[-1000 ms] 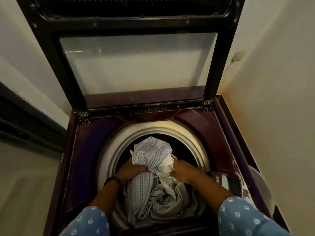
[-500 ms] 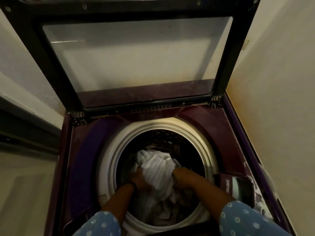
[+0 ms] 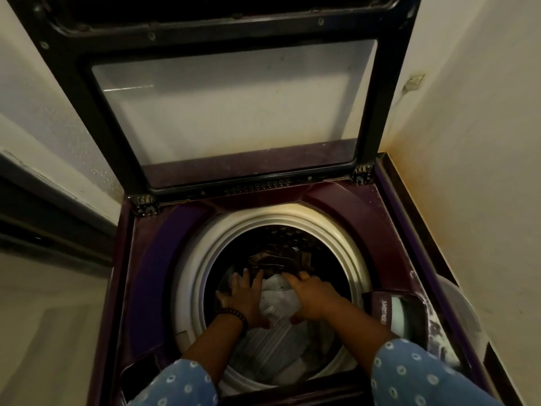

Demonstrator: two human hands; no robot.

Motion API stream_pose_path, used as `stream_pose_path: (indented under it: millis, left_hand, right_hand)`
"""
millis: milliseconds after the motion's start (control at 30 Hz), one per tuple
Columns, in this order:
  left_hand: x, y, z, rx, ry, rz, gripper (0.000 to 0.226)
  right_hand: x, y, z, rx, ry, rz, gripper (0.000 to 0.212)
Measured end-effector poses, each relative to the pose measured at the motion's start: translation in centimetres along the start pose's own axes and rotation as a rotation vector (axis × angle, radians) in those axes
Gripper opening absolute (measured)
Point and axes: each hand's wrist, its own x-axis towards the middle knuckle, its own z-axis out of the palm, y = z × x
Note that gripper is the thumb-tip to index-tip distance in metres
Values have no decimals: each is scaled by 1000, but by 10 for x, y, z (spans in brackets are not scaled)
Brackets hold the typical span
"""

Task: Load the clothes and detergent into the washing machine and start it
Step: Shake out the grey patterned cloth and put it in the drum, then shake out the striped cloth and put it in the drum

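From my feed, both hands were down inside the washing machine [image 3: 152, 259] drum. The left hand [image 3: 243, 297], fingers spread flat, pressed on the white clothes [image 3: 278, 300]; the right hand [image 3: 310, 294] lay on them too, fingers extended, thumb tucked at the fabric's edge. The clothes sat low in the drum, below the pale rim [image 3: 292, 218]. The glass lid [image 3: 231, 112] stood upright behind. A beaded bracelet [image 3: 234, 313] circled the left wrist.
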Motion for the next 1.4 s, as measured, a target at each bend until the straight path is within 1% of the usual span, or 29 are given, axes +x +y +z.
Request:
stream_pose_path:
  millis: [67, 133, 267, 433, 567, 800, 967, 1067, 1133, 1200, 1300, 1400]
  left_hand:
    - [-8, 9, -1, 105, 59, 28, 122]
    - [-15, 17, -1, 159, 107, 48, 121]
    - [-29, 31, -9, 230, 168, 45, 122]
    - [-48, 51, -18, 282, 238, 35, 117]
    - [-65, 77, -31, 314, 315, 70, 116]
    - [-95, 152, -61, 308, 496, 264, 113]
    - [-110, 218, -71, 364, 559, 434, 101]
    - [-113, 262, -63, 396, 542, 546, 99]
    - [-112, 290, -53, 425, 508, 619, 101]
    - [-109, 320, -39, 444, 439, 682, 100]
    - [-99, 360, -15, 439, 309, 727, 99]
    - [-75, 392, 12, 502, 217, 724, 100]
  right_hand:
    - [-4, -2, -1, -42, 19, -5, 109]
    - [-9, -3, -2, -80, 44, -19, 110]
    - [-21, -4, -6, -138, 130, -62, 112]
    - [-42, 1, -13, -151, 231, -73, 114]
    - [-72, 21, -22, -120, 356, -52, 108]
    - [-136, 70, -41, 34, 682, -17, 99]
    - [-184, 108, -38, 268, 851, 57, 87]
    - [-210, 141, -25, 376, 917, 164, 83]
    - [-221, 165, -11, 423, 919, 246, 85]
    - [-229, 189, 6, 459, 910, 313, 84]
    - [-235, 219, 34, 518, 888, 403, 78]
    - [-237, 252, 65, 585, 850, 491, 75]
